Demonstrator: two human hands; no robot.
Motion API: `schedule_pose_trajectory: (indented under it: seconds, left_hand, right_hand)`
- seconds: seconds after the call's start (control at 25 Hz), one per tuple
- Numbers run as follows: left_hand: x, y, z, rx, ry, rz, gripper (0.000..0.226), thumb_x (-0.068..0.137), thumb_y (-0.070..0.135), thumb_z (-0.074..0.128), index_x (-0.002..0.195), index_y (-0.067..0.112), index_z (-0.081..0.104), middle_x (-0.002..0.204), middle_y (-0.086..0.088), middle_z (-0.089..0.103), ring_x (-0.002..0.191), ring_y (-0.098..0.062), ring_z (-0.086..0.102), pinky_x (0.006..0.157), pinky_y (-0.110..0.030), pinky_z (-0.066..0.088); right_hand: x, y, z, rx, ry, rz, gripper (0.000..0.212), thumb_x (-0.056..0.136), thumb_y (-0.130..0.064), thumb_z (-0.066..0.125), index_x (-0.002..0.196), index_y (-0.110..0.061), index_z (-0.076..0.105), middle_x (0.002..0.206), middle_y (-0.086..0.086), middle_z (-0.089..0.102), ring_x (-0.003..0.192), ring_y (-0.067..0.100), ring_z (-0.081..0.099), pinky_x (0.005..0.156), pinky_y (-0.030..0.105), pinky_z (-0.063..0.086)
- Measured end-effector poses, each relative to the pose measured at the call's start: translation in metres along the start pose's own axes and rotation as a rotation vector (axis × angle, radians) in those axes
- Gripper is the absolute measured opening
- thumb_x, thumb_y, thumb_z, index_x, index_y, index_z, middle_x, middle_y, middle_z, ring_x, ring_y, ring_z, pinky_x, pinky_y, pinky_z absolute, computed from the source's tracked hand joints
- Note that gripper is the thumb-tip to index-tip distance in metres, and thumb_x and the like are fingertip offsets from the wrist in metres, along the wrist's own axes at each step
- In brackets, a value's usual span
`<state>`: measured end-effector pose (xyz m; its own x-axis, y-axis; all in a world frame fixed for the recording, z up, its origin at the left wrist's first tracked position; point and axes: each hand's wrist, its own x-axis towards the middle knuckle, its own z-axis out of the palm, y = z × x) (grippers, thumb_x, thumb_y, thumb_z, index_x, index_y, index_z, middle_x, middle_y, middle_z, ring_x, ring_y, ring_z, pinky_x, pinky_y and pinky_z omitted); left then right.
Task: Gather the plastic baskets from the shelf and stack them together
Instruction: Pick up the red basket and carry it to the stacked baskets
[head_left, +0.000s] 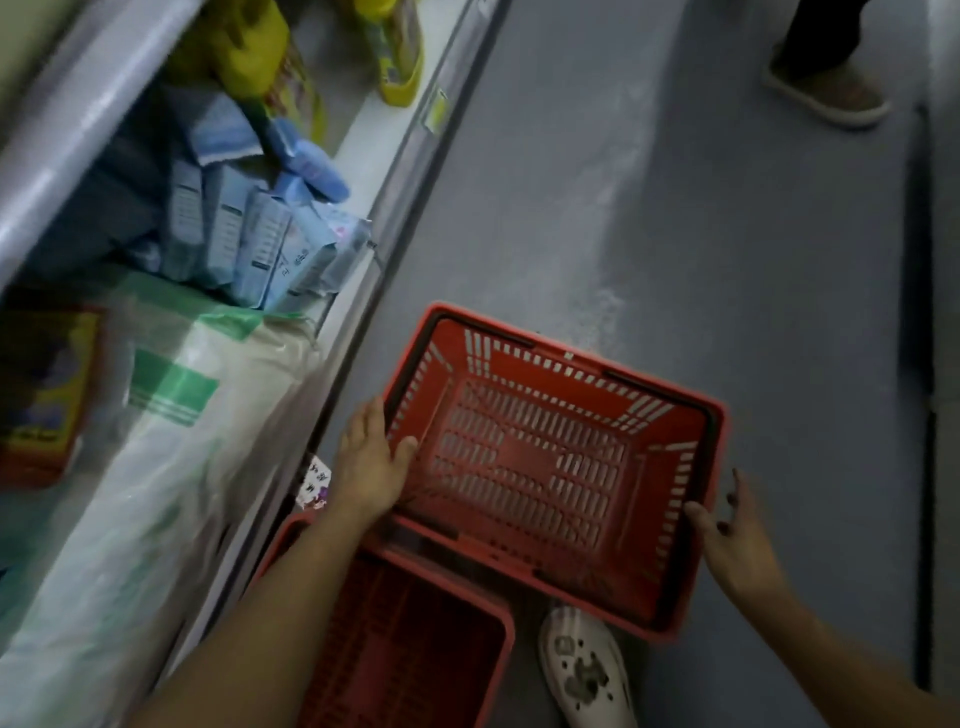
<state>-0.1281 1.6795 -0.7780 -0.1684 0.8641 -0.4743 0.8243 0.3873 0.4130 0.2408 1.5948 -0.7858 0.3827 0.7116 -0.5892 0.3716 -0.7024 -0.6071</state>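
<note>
Upper red basket held above floor, overlapping lower red basket. Left hand clamped on rim nearest shelf; right hand spread, barely touching far side. Risk: tilting, slipping, jamming crooked.

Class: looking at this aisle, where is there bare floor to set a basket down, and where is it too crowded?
Free: grey floor between the shelf edge and the dark strip, beyond the upper red basket. Crowded: the shelf, packed with blue packets and a large sack; also near the lower red basket and white shoe.
</note>
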Motion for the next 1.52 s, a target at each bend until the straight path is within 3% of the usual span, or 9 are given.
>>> schedule_pose_trajectory:
  seconds: [0.16, 0.24, 0.36, 0.56, 0.8, 1.0, 1.24, 1.4, 1.52]
  left_hand:
    - [0.043, 0.001, 0.011, -0.095, -0.029, -0.087, 0.078, 0.091, 0.036, 0.059, 0.154, 0.01, 0.021, 0.158, -0.018, 0.029, 0.146, -0.034, 0.029, 0.119, -0.044, 0.024]
    - [0.056, -0.007, 0.014, -0.218, -0.016, -0.17, 0.086, 0.077, 0.049, 0.063, 0.151, 0.02, 0.03, 0.151, -0.013, 0.042, 0.138, -0.033, 0.042, 0.113, -0.051, 0.035]
    - [0.052, -0.012, 0.016, -0.437, 0.0, -0.227, 0.088, 0.069, 0.04, 0.07, 0.148, 0.023, 0.035, 0.145, -0.009, 0.05, 0.128, -0.028, 0.053, 0.109, -0.05, 0.042]
    - [-0.005, 0.016, -0.01, -0.659, 0.132, -0.251, 0.061, 0.081, 0.014, 0.073, 0.137, 0.021, 0.051, 0.118, -0.003, 0.064, 0.109, -0.028, 0.065, 0.101, -0.05, 0.049]
    - [-0.094, 0.038, -0.06, -0.85, 0.276, -0.236, 0.049, 0.086, 0.003, 0.067, 0.132, 0.013, 0.055, 0.118, -0.021, 0.068, 0.098, -0.031, 0.066, 0.095, -0.05, 0.053]
    - [-0.206, 0.043, -0.11, -0.981, 0.392, -0.226, 0.048, 0.086, 0.0, 0.066, 0.129, 0.016, 0.055, 0.118, -0.012, 0.066, 0.1, -0.022, 0.063, 0.089, -0.034, 0.05]
    - [-0.346, -0.013, -0.13, -1.192, 0.58, -0.343, 0.047, 0.086, -0.004, 0.062, 0.129, 0.013, 0.054, 0.114, -0.009, 0.066, 0.102, -0.024, 0.063, 0.087, -0.031, 0.05]
    - [-0.424, -0.088, -0.103, -1.239, 0.655, -0.553, 0.049, 0.078, 0.015, 0.073, 0.124, 0.026, 0.057, 0.116, -0.009, 0.069, 0.105, -0.029, 0.067, 0.091, -0.047, 0.052]
    - [-0.461, -0.125, -0.072, -1.286, 0.773, -0.703, 0.049, 0.084, 0.005, 0.069, 0.129, 0.015, 0.053, 0.12, -0.015, 0.065, 0.104, -0.033, 0.065, 0.082, -0.038, 0.052]
  right_hand:
    - [0.007, 0.008, 0.021, 0.146, 0.064, -0.05, 0.063, 0.088, -0.02, 0.065, 0.139, -0.036, 0.033, 0.133, 0.009, 0.051, 0.114, 0.028, 0.056, 0.098, 0.051, 0.045]
    - [0.01, 0.006, 0.028, 0.185, 0.13, -0.02, 0.066, 0.086, -0.012, 0.066, 0.141, -0.028, 0.034, 0.132, 0.009, 0.053, 0.114, 0.026, 0.054, 0.1, 0.051, 0.043]
    - [0.009, -0.003, 0.029, 0.208, 0.251, -0.035, 0.066, 0.086, -0.001, 0.062, 0.143, -0.018, 0.035, 0.133, 0.014, 0.053, 0.116, 0.027, 0.053, 0.101, 0.045, 0.04]
    - [-0.008, -0.03, -0.005, 0.203, 0.356, -0.159, 0.059, 0.087, -0.007, 0.062, 0.141, -0.019, 0.039, 0.137, 0.01, 0.052, 0.119, 0.017, 0.049, 0.104, 0.045, 0.04]
    - [-0.056, -0.073, -0.07, 0.157, 0.335, -0.293, 0.062, 0.086, -0.027, 0.062, 0.143, -0.03, 0.036, 0.141, 0.001, 0.049, 0.129, 0.017, 0.048, 0.105, 0.05, 0.041]
    - [-0.129, -0.109, -0.109, 0.079, 0.304, -0.429, 0.063, 0.088, -0.03, 0.061, 0.143, -0.035, 0.031, 0.144, 0.0, 0.046, 0.13, 0.017, 0.045, 0.106, 0.049, 0.04]
    - [-0.213, -0.153, -0.096, -0.014, 0.149, -0.595, 0.056, 0.09, -0.023, 0.061, 0.141, -0.025, 0.038, 0.143, 0.006, 0.048, 0.128, 0.025, 0.048, 0.107, 0.05, 0.038]
    - [-0.255, -0.172, -0.034, -0.073, -0.106, -0.689, 0.054, 0.091, -0.019, 0.06, 0.142, -0.019, 0.041, 0.141, 0.009, 0.051, 0.125, 0.022, 0.05, 0.106, 0.048, 0.039]
    - [-0.263, -0.18, 0.021, -0.156, -0.267, -0.788, 0.051, 0.09, -0.019, 0.06, 0.139, -0.018, 0.045, 0.135, 0.01, 0.055, 0.122, 0.023, 0.053, 0.104, 0.049, 0.042]
